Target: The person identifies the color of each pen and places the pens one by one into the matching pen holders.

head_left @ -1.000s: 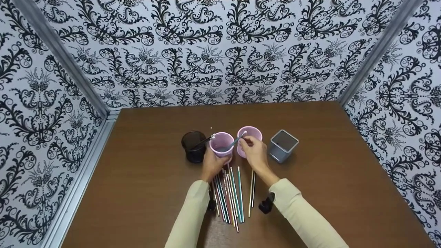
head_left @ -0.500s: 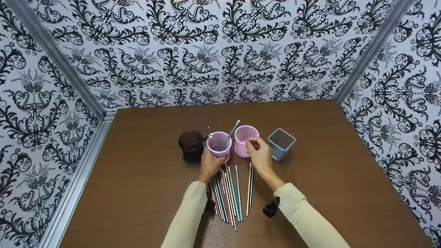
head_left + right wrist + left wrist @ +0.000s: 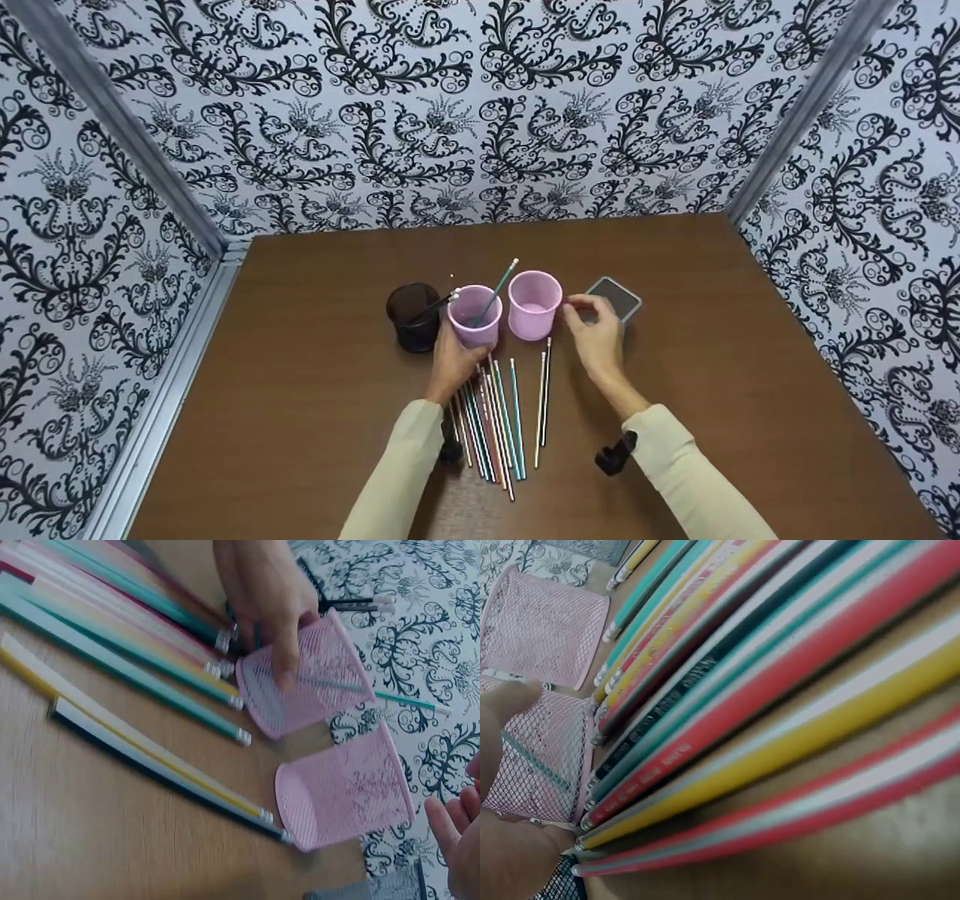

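Note:
My left hand (image 3: pixel 454 361) grips the left pink mesh cup (image 3: pixel 480 339), its thumb across the front wall. A teal pencil (image 3: pixel 506 275) leans inside this cup, eraser end above the rim. My right hand (image 3: pixel 602 346) hovers just right of the second pink mesh cup (image 3: pixel 531 327), fingers loosely curved, holding nothing. In the right wrist view, its fingers (image 3: pixel 441 825) show at the right edge beyond that second cup (image 3: pixel 341 791), which has no pencil in it. Several pencils (image 3: pixel 705 712) lie side by side in front of the left cup, eraser ends towards the cups.
A black round mesh cup (image 3: pixel 415 336) with black pencils (image 3: pixel 439 306) stands left of the held cup. The grey square mesh cup (image 3: pixel 628 306) is partly behind my right hand. A yellow pencil (image 3: pixel 539 412) and a black pencil (image 3: pixel 548 375) lie apart on the brown table (image 3: pixel 712 360).
My right hand has let go of the teal pencil, which now leans in the left pink cup, and has moved right past the second pink cup. The left hand keeps its grip.

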A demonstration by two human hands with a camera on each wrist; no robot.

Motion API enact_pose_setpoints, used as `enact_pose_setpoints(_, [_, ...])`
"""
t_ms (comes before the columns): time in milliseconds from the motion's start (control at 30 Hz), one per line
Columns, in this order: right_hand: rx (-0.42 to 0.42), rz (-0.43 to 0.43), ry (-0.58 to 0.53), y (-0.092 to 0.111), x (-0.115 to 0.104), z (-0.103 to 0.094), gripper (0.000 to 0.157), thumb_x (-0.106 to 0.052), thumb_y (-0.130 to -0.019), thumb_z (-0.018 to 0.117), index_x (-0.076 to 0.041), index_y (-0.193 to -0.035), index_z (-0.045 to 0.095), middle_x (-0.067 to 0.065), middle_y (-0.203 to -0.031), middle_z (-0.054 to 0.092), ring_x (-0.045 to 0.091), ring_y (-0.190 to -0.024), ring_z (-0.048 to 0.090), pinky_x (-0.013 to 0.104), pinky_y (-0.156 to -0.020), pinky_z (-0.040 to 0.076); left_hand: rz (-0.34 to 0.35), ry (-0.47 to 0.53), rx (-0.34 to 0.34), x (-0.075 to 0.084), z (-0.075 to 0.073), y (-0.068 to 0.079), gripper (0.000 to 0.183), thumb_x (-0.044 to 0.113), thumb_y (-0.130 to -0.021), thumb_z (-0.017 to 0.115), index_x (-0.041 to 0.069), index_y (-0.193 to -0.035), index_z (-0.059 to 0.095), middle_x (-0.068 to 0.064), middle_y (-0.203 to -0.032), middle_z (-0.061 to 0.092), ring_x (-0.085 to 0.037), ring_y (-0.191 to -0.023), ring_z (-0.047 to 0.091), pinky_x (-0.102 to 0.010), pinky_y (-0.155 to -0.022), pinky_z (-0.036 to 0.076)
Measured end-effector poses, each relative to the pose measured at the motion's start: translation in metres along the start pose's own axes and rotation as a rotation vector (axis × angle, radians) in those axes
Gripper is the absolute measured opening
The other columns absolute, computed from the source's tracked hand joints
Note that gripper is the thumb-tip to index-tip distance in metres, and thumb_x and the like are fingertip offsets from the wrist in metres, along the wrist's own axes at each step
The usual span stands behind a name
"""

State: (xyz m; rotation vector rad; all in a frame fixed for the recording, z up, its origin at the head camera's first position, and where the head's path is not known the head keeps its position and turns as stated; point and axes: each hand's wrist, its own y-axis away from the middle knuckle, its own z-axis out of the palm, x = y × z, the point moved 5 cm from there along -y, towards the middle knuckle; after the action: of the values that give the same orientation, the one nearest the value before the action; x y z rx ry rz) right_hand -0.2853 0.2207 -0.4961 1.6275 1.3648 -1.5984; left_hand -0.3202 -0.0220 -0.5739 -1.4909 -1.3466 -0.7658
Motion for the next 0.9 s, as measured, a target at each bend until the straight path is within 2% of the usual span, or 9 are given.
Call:
enact_pose_setpoints(200, [0.037,-0.102,0.061,0.000,-0.001,-0.013,0.016,-0.004,-0.087,0.073,-0.002,-0.103,0.073,0.012,-0.102,0.068,0.015,-0.096,0.063,0.011,-0.076,0.052,-0.065,-0.049,0.008,-0.001,-0.006,0.007,0.083,0.006,-0.070,0.082,-0.008,-0.140,0.041,-0.029,-0.137,0.055,-0.040,-0.129,0.054,-0.051,-0.112,0.042])
enact_pose_setpoints(300, [0.065,-0.181,0.124,0.001,-0.002,-0.020,0.017,-0.004,-0.085,0.074,-0.003,-0.102,0.073,0.012,-0.103,0.067,0.022,-0.102,0.062,0.015,-0.085,0.048,-0.082,-0.059,-0.003,0.002,-0.009,0.011,0.083,0.004,-0.072,0.081,-0.008,-0.143,0.039,-0.029,-0.140,0.054,-0.041,-0.132,0.052,-0.052,-0.114,0.040])
enact_pose_setpoints(433, [0.117,-0.320,0.212,0.001,-0.003,-0.032,0.023,-0.001,-0.080,0.077,-0.001,-0.102,0.071,0.017,-0.108,0.064,0.033,-0.106,0.053,0.029,-0.092,0.037,-0.068,-0.062,0.011,0.007,-0.015,0.018,0.078,0.002,-0.074,0.081,-0.009,-0.141,0.044,-0.030,-0.139,0.056,-0.043,-0.130,0.054,-0.052,-0.112,0.042])
enact_pose_setpoints(500, [0.133,-0.352,0.237,0.000,-0.001,-0.038,0.029,0.000,-0.077,0.078,0.001,-0.104,0.069,0.020,-0.113,0.061,0.037,-0.107,0.048,0.038,-0.091,0.035,-0.063,-0.032,0.031,0.007,-0.019,0.024,0.071,0.000,-0.075,0.080,-0.009,-0.138,0.049,-0.030,-0.134,0.059,-0.043,-0.125,0.058,-0.052,-0.108,0.046])
enact_pose_setpoints(567, [0.135,-0.343,0.268,-0.002,0.004,-0.042,0.037,-0.002,-0.075,0.080,0.002,-0.110,0.067,0.023,-0.120,0.057,0.041,-0.110,0.045,0.045,-0.093,0.033,-0.065,0.022,0.062,0.005,-0.023,0.030,0.062,-0.003,-0.075,0.079,-0.009,-0.132,0.054,-0.031,-0.126,0.064,-0.044,-0.119,0.062,-0.050,-0.104,0.050])
enact_pose_setpoints(700, [0.093,-0.216,0.312,-0.008,0.018,-0.049,0.058,-0.011,-0.072,0.084,0.001,-0.124,0.060,0.023,-0.135,0.049,0.043,-0.123,0.040,0.053,-0.104,0.029,-0.080,0.094,0.137,-0.001,-0.033,0.042,0.045,-0.010,-0.075,0.074,-0.008,-0.118,0.063,-0.029,-0.113,0.067,-0.044,-0.107,0.067,-0.045,-0.093,0.058])
enact_pose_setpoints(800, [0.040,-0.127,0.324,-0.013,0.028,-0.052,0.074,-0.018,-0.072,0.086,0.000,-0.135,0.052,0.021,-0.145,0.042,0.043,-0.132,0.036,0.055,-0.109,0.027,-0.074,0.020,0.192,-0.001,-0.042,0.047,0.033,-0.010,-0.073,0.073,-0.006,-0.105,0.068,-0.023,-0.098,0.067,-0.038,-0.092,0.069,-0.040,-0.083,0.060])
enact_pose_setpoints(900, [-0.011,-0.076,0.325,-0.017,0.036,-0.053,0.088,-0.021,-0.071,0.088,0.000,-0.144,0.043,0.021,-0.153,0.034,0.042,-0.138,0.032,0.055,-0.113,0.025,-0.080,-0.097,0.213,0.000,-0.050,0.051,0.027,-0.006,-0.070,0.076,-0.002,-0.096,0.068,-0.016,-0.086,0.065,-0.030,-0.081,0.065,-0.038,-0.076,0.055])
